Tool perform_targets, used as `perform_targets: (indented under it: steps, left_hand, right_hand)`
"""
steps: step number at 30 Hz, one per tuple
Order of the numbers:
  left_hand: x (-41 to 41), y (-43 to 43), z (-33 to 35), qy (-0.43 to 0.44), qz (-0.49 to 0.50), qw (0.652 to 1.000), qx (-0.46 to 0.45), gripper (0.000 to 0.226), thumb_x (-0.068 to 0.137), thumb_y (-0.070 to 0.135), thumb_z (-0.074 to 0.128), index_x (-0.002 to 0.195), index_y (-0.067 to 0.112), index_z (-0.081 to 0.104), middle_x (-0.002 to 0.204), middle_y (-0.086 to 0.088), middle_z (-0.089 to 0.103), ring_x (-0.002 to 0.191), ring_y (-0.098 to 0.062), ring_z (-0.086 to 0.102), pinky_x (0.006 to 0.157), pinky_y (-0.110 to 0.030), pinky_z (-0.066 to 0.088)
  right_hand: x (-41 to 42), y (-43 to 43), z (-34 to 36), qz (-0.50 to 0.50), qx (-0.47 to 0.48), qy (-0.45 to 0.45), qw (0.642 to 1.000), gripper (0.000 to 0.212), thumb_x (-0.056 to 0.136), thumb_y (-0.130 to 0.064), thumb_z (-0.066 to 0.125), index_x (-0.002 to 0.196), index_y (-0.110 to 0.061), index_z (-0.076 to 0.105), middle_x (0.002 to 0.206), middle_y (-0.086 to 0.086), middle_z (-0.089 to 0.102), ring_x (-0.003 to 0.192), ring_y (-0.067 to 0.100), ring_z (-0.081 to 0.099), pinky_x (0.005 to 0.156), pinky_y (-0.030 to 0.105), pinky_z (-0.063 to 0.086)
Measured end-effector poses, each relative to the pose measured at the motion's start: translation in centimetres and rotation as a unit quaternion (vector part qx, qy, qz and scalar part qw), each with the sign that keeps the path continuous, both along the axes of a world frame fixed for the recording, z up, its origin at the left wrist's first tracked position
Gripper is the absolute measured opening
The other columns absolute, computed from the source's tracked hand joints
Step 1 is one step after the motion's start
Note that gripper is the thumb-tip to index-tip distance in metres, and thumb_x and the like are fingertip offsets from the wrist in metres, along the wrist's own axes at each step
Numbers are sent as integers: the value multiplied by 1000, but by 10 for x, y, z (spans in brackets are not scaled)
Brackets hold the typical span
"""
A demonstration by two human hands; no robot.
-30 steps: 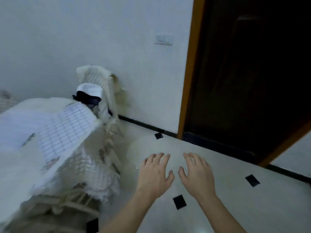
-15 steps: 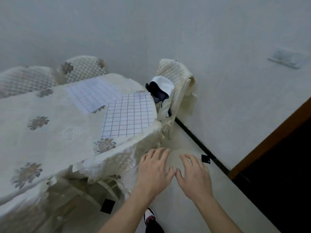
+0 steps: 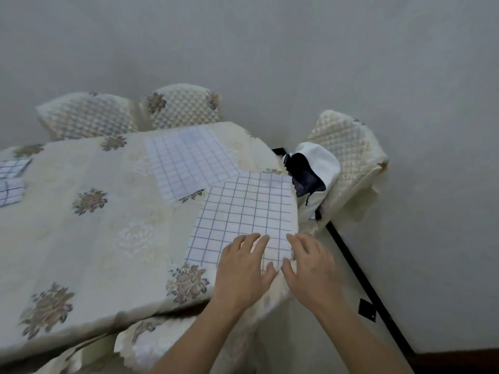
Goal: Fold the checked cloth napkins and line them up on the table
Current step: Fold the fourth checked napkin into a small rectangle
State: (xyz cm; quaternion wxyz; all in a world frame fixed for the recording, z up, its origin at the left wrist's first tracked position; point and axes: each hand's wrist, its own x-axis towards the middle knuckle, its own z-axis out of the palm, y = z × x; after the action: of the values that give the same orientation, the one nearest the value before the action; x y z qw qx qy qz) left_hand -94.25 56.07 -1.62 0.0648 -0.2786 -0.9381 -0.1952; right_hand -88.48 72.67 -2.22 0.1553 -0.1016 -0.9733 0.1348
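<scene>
A white napkin with a blue check (image 3: 243,211) lies flat and unfolded at the table's right corner. A second unfolded checked napkin (image 3: 189,163) lies behind it, its near corner tucked under the first. Two folded checked napkins (image 3: 10,179) sit at the far left edge of the view. My left hand (image 3: 243,271) hovers over the near edge of the nearest napkin, fingers spread, holding nothing. My right hand (image 3: 310,268) is beside it at the napkin's near right corner, also spread and empty.
The table (image 3: 81,252) wears a cream floral cloth. Quilted chair backs stand behind it (image 3: 89,117) (image 3: 183,106), and one more chair at the right (image 3: 348,155) holds a white and dark garment (image 3: 313,171). A grey wall runs close along the right.
My view has swung left from the doorway to the table. Both hands, earlier over the floor, are now above the near edge of the nearest napkin.
</scene>
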Motion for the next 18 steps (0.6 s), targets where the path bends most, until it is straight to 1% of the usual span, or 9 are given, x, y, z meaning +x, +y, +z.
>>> perform_targets:
  steps: [4, 9, 13, 18]
  left_hand:
    - [-35, -2, -4, -5, 43, 999, -12, 55, 84, 47, 51, 133, 22, 59, 131, 3, 62, 118, -20, 57, 94, -41, 53]
    - [-68, -4, -19, -14, 85, 996, -28, 55, 83, 46, 50, 131, 22, 58, 130, 2, 63, 116, -22, 58, 90, -42, 53]
    - [-76, 12, -27, -29, 100, 993, -54, 55, 83, 46, 50, 133, 24, 56, 131, 4, 61, 116, -20, 57, 94, -41, 51]
    - [-83, 11, -45, -66, 136, 984, -98, 53, 83, 45, 50, 131, 23, 57, 130, 3, 62, 115, -21, 58, 95, -41, 50]
  right_hand:
    - [-44, 12, -14, 41, 0, -3, 999, 49, 86, -37, 55, 130, -18, 60, 125, 4, 62, 113, 24, 59, 89, 44, 53]
    - [-92, 20, -26, 92, 1, -11, 996, 51, 83, -30, 70, 131, -17, 61, 125, 5, 62, 113, 26, 60, 91, 44, 51]
    - [-126, 29, -35, 147, 1, -17, 989, 51, 85, -31, 70, 132, -16, 59, 128, 7, 62, 116, 26, 59, 94, 45, 49]
    - [-150, 37, -51, 204, -2, -35, 978, 50, 86, -33, 69, 132, -15, 60, 127, 7, 62, 115, 27, 59, 93, 44, 50]
